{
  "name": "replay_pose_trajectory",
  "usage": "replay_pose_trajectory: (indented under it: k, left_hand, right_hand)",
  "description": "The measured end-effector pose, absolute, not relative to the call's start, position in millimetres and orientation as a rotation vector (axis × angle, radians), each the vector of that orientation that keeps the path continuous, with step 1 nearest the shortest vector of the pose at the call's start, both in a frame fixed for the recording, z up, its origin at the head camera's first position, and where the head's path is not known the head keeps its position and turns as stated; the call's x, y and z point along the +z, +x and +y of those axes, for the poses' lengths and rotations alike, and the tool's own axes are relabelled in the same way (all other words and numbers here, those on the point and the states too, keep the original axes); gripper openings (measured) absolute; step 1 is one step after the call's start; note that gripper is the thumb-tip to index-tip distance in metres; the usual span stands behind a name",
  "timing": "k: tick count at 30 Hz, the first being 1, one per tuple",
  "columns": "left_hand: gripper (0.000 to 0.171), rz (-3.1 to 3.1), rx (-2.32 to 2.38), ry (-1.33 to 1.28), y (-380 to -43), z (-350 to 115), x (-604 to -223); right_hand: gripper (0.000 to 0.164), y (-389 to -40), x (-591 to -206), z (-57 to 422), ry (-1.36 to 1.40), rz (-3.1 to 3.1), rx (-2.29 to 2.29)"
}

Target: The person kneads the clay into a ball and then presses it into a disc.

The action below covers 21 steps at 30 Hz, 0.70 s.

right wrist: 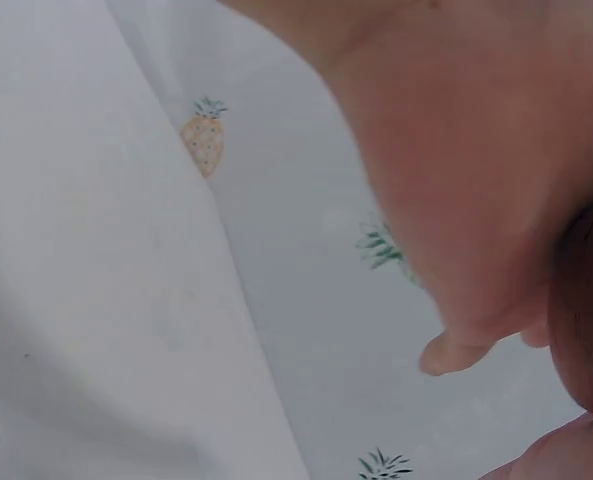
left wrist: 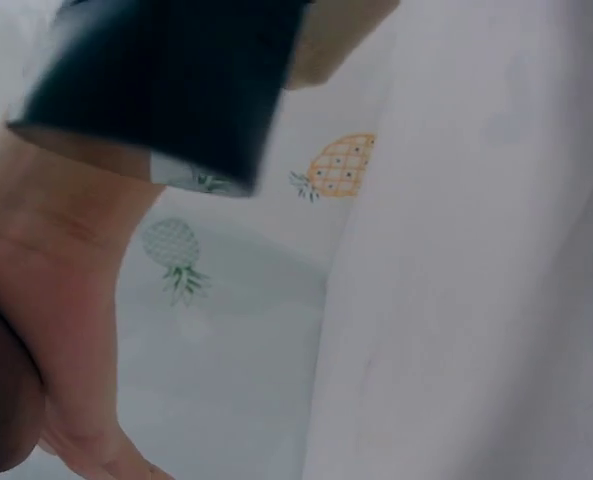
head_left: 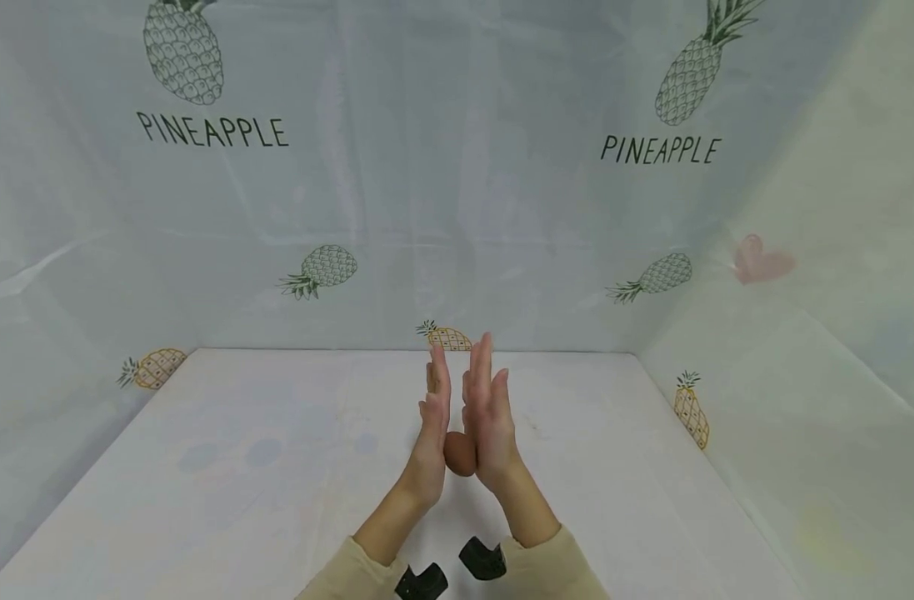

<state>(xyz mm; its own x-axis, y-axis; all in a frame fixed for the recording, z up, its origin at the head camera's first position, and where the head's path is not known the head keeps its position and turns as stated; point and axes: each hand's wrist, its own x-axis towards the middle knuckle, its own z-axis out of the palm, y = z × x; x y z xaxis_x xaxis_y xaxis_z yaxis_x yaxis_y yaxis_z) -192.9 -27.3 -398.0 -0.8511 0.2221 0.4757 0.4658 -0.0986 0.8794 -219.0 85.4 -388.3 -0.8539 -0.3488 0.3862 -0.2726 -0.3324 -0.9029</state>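
A brown egg (head_left: 460, 454) is pressed between the lower palms of both hands, above the white table. My left hand (head_left: 432, 442) holds its palm to the egg's left side, fingers straight and pointing up and away. From the other side my right hand (head_left: 492, 425) presses its palm, its fingers also straight. Between the upper palms and fingers a narrow gap shows. The left wrist view has the egg (left wrist: 6, 390) cut off at the left edge, against the base of a palm. Small dark marks show on the egg (right wrist: 588, 300) in the right wrist view.
The white table (head_left: 277, 467) spreads around the hands. A cloth printed with pineapples (head_left: 457, 192) hangs behind it and along the sides. Black wrist mounts (head_left: 482, 559) sit at both beige sleeves (head_left: 550, 567), close to each other.
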Motion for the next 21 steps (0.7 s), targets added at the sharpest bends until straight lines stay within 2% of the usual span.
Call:
replay_pose_trajectory:
  k: [12, 21]
  left_hand:
    - [0.073, -1.94, -2.05, -0.648, -202, -46, -390]
    - [0.07, -1.935, -2.066, -0.582, -208, -50, -393]
  right_hand:
    - [0.07, -209, -395, 63, -0.926, 1.798, -2.266]
    - [0.074, -205, -386, 67, -0.994, 1.804, -2.309]
